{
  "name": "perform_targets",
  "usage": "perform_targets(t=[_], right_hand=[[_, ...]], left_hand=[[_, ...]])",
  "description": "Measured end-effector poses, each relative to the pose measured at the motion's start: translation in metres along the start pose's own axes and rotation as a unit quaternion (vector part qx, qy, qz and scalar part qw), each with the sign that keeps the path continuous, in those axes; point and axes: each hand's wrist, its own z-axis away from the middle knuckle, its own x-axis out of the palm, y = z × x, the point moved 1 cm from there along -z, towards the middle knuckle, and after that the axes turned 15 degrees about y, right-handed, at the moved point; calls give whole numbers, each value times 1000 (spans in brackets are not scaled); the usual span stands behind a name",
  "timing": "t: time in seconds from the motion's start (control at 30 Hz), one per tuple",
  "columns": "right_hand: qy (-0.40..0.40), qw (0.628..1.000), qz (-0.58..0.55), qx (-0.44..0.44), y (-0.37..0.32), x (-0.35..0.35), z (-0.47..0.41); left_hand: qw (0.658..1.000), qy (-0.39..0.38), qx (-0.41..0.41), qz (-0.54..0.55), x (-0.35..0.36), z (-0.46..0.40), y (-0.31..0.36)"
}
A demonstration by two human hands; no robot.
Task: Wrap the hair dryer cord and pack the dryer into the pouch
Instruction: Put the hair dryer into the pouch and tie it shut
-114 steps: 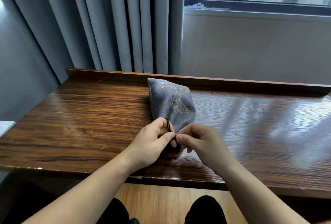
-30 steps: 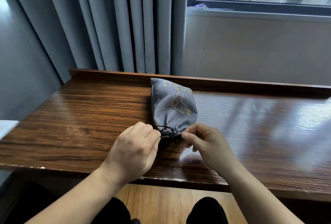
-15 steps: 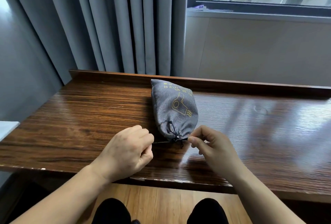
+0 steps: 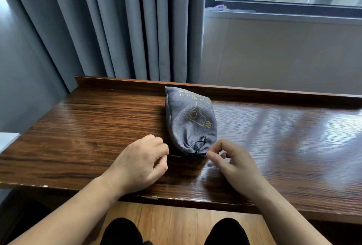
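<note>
The grey pouch [image 4: 190, 121] lies on the wooden surface [image 4: 88, 131], bulging, its gathered mouth toward the person and cinched by a black drawstring [image 4: 198, 146]. The left hand [image 4: 141, 163] pinches 1 cord end at the left of the mouth, fingers curled; the right hand [image 4: 233, 163] pinches the other end.

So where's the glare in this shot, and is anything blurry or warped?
Head view: window light glares white across the right of the table, washing out the grain; the pouch and both hands, left and right, stay sharp; the wide lens bows the curtain and the table edges.
</note>
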Motion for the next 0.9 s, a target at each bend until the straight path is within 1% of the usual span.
perform_targets(t=[0.07, 0.1, 0.17, 0.23, 0.3, 0.5, 0.57, 0.7, 0.8, 0.9], right_hand=[[-11, 999, -26, 18, 0, -3, -5], [-2, 999, -34, 28, 1, -5, -9], [44, 998, -25, 29, 5, -7, -19], [86, 996, 6, 23, 9, -6, -31], [94, 995, 18, 32, 15, -3, -41], [42, 998, 20, 48, 30, 17, -82], [17, 999, 39, 26, 34, 25, -99], [-29, 997, 73, -8, 41, 38, -120], [-76, 994, 79, 5, 46, 42, -123], [-113, 987, 112, 33, 46, 43, -124]], left_hand=[[998, 16, -41, 37, -1, -5, -3], [996, 30, -69, 56, 0, -8, -6], [986, 51, -131, 87, 5, -17, -12], [978, 46, -172, 110, 14, -25, -21], [972, 32, -192, 132, 26, -33, -30], [948, -40, -254, 190, 58, -74, -49], [947, -56, -253, 192, 68, -88, -58], [942, -53, -241, 227, 83, -106, -68], [933, -65, -242, 258, 86, -112, -70], [926, -104, -245, 268, 83, -117, -75]])
